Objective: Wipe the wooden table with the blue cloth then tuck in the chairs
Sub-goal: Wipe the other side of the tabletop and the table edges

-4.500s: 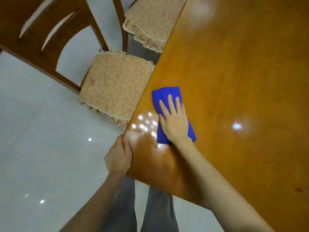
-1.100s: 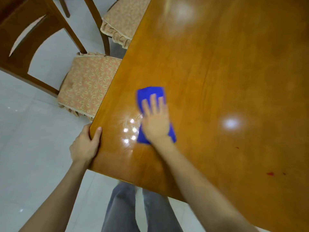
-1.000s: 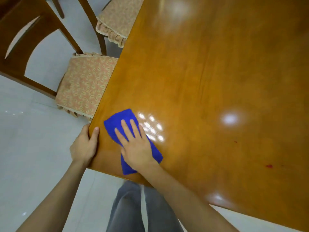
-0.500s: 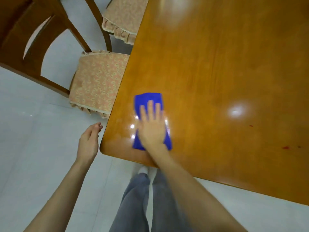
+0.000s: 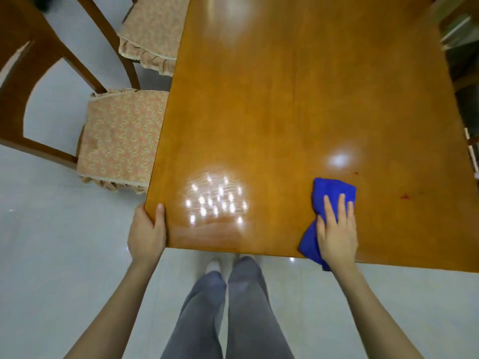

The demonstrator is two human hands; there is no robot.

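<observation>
The glossy wooden table point(image 5: 298, 99) fills the upper right of the head view. A blue cloth point(image 5: 329, 195) lies on it near the front edge, right of centre. My right hand point(image 5: 337, 229) presses flat on the cloth with straight fingers. My left hand point(image 5: 147, 231) grips the table's front left corner, thumb on top. Two wooden chairs stand pulled out along the table's left side: the near chair point(image 5: 119, 138) and the far chair point(image 5: 153, 32), both with patterned seat cushions.
Pale glossy floor tiles point(image 5: 51, 255) lie to the left and below. My legs in grey trousers point(image 5: 228, 307) stand just before the table's front edge. Dark furniture point(image 5: 464, 60) shows beyond the table's right edge.
My right hand has slid the cloth rightward along the front edge. My left hand, off the table half a second ago, grips the front left corner again.
</observation>
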